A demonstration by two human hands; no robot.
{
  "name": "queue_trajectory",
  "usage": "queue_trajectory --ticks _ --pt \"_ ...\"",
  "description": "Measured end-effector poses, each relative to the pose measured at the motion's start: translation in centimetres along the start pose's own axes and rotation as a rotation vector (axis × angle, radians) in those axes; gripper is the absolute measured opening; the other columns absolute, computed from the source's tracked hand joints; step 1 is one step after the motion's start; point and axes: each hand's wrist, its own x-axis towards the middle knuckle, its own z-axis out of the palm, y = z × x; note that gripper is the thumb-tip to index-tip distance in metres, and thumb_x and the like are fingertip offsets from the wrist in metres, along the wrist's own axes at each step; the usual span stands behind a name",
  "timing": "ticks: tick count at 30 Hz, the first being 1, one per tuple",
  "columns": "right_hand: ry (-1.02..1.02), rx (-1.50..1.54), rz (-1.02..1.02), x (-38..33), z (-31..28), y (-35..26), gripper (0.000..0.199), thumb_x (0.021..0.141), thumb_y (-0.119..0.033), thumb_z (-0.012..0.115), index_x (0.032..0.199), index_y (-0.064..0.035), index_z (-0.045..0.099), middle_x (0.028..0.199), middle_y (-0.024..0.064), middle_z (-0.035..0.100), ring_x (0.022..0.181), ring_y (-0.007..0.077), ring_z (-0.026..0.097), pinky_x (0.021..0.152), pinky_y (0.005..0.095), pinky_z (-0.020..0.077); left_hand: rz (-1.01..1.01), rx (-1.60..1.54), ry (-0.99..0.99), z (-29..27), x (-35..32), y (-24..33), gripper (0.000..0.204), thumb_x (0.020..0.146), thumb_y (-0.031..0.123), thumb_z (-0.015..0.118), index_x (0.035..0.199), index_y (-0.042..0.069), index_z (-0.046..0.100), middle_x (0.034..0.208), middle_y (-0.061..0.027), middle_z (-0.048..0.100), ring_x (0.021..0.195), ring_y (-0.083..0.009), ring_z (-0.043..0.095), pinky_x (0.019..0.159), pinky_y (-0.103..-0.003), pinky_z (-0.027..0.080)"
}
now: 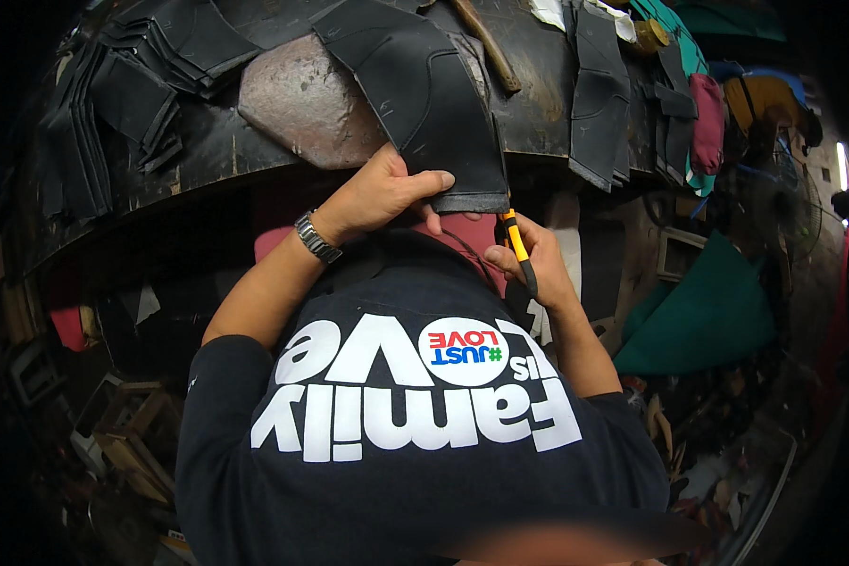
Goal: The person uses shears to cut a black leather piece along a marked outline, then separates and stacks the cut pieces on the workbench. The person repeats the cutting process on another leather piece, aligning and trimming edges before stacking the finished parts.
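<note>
Fingers (423,181) of the left hand (382,193) are curled over the lower edge of a black leather piece (434,104), thumb on top, pinning it where it hangs off the front of the dark workbench (208,156), just above the middle of the frame. Beside it, at centre right, the right hand (538,269) is closed around a yellow-and-black cutting tool (517,247), its tip close under the leather's bottom edge and very near the left fingertips.

That closeness looks like the main hazard: a slip of the tool along the edge could run into the left fingers, since they grip right where the tool works. The leather seems held only by that pinch and its own weight on the bench, so a hard pull could drag it off or skew the cut. A thin dark strip (467,250) dangles between the hands and might snag the tool.

Around them, a rounded reddish stone (302,104) sits to the left of the leather piece, touching or nearly so. Stacked black cut pieces (132,85) fill the upper left, more black pieces (599,94) hang at upper right, and a wooden handle (486,42) lies at top centre. A green cloth (703,316) sits at mid right. Nothing stands between the hands and the edge being worked
</note>
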Motion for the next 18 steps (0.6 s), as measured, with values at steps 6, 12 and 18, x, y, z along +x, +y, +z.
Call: queue_trajectory --ticks 6,12,18 --pt "0.021 0.055 -0.134 0.0 0.8 0.3 0.04 0.079 -0.025 0.082 0.104 0.0007 0.065 0.08 0.0018 0.062 0.07 0.007 0.055 0.064 0.0218 0.0441 -0.008 -0.009 -0.013 -0.1 -0.3 -0.2 0.017 0.093 0.01 0.06 0.098 -0.007 0.064 0.082 -0.0078 0.068 0.059 -0.017 0.067 0.054 -0.025 0.055" --pt "0.042 0.025 -0.01 -0.3 -0.1 0.8 0.033 0.077 -0.026 0.084 0.088 -0.0022 0.065 0.063 -0.0037 0.055 0.055 0.0026 0.048 0.05 0.0193 0.0359 -0.021 0.228 -0.077 -0.7 -0.2 0.9 0.028 0.092 0.018 0.066 0.11 -0.002 0.06 0.092 -0.0057 0.067 0.071 -0.0129 0.066 0.059 -0.024 0.053" --pt "-0.008 0.007 0.096 -0.4 -0.3 0.8 0.035 0.075 -0.029 0.086 0.077 -0.0061 0.059 0.058 -0.0019 0.053 0.048 0.0049 0.047 0.045 0.0208 0.035 0.146 0.03 0.134 -1.6 0.4 1.8 0.029 0.09 0.015 0.07 0.112 -0.001 0.061 0.101 -0.004 0.067 0.09 -0.0112 0.064 0.077 -0.026 0.054"
